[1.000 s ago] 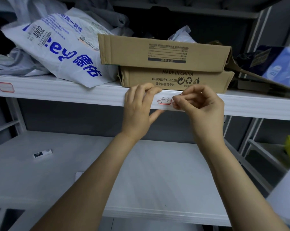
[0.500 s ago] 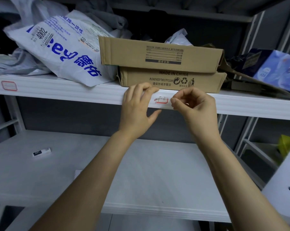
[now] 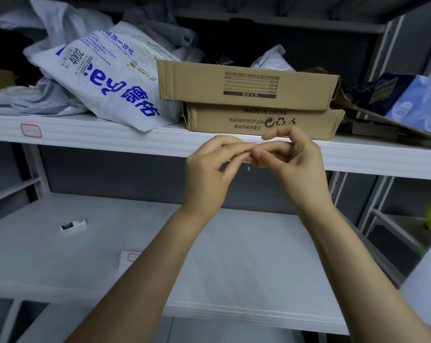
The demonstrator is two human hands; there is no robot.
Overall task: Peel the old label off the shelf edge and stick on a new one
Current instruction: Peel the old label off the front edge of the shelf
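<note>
Old label barely visible, pinched between left hand and right hand, before shelf edge

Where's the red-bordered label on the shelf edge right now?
Head view, far left: the red-bordered label sits on the upper shelf's front edge, below and left of the white courier bag with blue print.

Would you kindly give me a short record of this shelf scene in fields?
Left hand: fingertips meet the other hand's
Right hand: fingers curled, in front of the shelf edge
Held item: too small to tell
On that shelf: stacked cardboard boxes, printed bag
Red-bordered label: on the shelf edge, far left
Lower shelf: label sheet, partly hidden
</note>
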